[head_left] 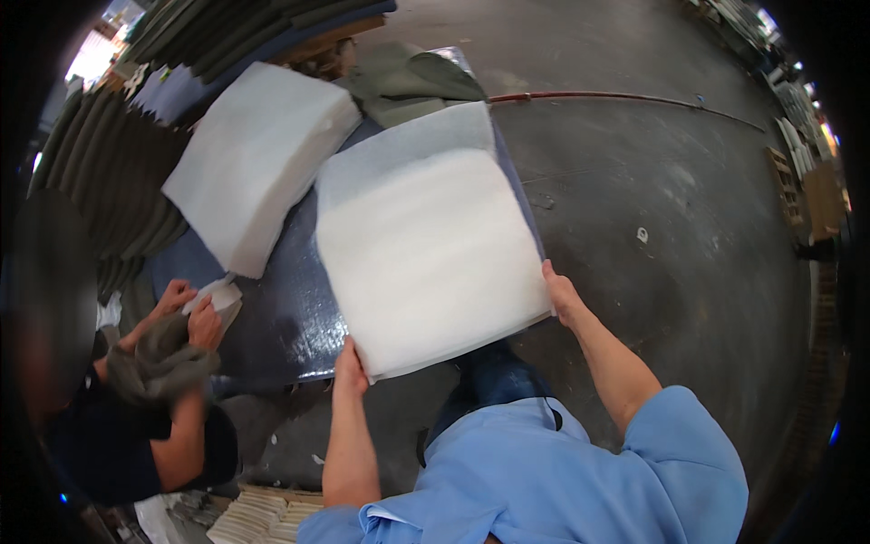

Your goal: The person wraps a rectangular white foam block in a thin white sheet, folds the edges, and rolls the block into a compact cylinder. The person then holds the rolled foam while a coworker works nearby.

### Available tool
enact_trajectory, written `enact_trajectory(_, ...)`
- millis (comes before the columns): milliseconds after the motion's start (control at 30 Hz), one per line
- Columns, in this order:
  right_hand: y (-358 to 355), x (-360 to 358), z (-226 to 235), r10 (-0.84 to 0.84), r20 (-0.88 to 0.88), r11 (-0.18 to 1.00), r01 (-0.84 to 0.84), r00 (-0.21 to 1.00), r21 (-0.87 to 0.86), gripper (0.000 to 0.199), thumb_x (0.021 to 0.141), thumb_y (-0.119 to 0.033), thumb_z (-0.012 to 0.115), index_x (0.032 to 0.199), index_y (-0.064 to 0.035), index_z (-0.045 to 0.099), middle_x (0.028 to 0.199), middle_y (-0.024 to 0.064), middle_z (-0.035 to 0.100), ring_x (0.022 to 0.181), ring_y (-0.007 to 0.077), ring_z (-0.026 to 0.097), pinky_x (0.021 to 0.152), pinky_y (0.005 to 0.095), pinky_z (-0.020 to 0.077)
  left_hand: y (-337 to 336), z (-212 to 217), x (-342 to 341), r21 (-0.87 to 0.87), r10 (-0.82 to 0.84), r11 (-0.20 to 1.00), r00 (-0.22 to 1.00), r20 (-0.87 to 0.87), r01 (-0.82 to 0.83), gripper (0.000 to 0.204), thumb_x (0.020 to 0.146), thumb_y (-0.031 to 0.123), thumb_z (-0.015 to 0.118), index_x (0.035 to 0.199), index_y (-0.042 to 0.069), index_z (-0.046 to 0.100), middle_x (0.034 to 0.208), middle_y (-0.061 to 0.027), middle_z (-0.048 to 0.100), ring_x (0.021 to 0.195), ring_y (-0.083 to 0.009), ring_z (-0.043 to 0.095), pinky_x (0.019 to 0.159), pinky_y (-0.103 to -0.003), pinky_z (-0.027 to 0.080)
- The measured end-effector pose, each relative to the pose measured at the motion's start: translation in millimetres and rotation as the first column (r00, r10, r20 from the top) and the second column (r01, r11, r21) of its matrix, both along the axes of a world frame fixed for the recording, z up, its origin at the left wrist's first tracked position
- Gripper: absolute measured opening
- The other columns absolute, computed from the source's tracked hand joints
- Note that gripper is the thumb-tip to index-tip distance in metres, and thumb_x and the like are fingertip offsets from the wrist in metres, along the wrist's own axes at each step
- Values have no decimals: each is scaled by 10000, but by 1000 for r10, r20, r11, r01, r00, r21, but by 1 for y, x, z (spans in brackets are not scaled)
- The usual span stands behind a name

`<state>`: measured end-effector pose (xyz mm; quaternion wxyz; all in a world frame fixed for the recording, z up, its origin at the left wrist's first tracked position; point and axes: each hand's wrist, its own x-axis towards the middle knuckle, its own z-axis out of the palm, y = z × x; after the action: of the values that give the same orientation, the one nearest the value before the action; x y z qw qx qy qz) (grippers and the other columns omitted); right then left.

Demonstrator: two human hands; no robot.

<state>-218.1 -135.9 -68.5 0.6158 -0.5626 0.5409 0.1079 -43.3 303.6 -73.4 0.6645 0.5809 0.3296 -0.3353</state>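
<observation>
The white pad [426, 254] sits mid-frame, most of it flat on the dark glossy worktop [281, 326], with its near edge hanging off toward you. Your left hand [349, 367] has its fingers closed on the lower left corner, and your right hand [562, 295] is clamped on the right edge near the lower right corner, so you've got both sides.

I'd say keep the pull even between the two hands, because this stuff looks soft and floppy, and one hand leading will skew or crease it. Keep it low and slide rather than lift, so the far end doesn't drag on the green fabric [408, 82] at the top of the frame.

Watch the second white stack [258, 163] in the upper left; it's just beside your pad's top left corner. The other person's hands [195, 313] at the left edge are busy with a white scrap and grey-green cloth [163, 363], clear of your pad.
</observation>
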Motion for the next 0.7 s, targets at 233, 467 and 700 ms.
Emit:
enact_trajectory(233,-12,-7,8,124,14,990,-125,992,65,656,1082,-644,448,1088,-55,737,882,-6,654,795,142,563,752,336,451,22,21,14,471,-374,798,922,-103,376,625,1099,556,435,1258,14,701,1234,-112,740,1120,-260,697,914,-439,535)
enact_trajectory(467,3,-26,14,76,53,996,-74,996,-50,712,1071,-606,516,1266,52,704,1215,145,732,1124,228,662,975,380,487,20,23,-8,372,-223,908,974,43,191,652,1093,490,477,1224,-115,682,1154,-193,746,1068,-301,689,954,-428,499)
enact_trajectory(700,30,-18,1,-1,-40,996,-3,999,-93,947,1009,-751,481,1299,133,659,1307,244,693,1256,305,632,1058,416,469,14,27,1,229,-153,964,987,58,136,669,1137,513,375,1165,-60,720,1089,-99,728,953,-177,645,856,-340,501)
